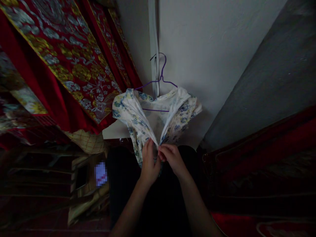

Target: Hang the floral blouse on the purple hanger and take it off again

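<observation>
A white short-sleeved shirt with blue and yellow flowers [138,118] hangs on a purple wire hanger [162,70] against the wall. Its front is parted in a V from the neck down, and the hanger's lower bar shows inside the opening. At the bottom of the V my left hand [150,164] grips the shirt's left front edge, fingers pointing up. My right hand [172,156] pinches the front edges at the same spot, thumb against forefinger. Whatever small fastener may sit between the fingertips is too dark and small to tell.
Red cloth with gold and silver embroidery [81,65] hangs at the left. A pale strip [155,39] runs down the wall [209,49] behind the hanger. At lower left stands a wooden frame or stool [74,210]; dark red furniture or cloth [271,144] lies at the right.
</observation>
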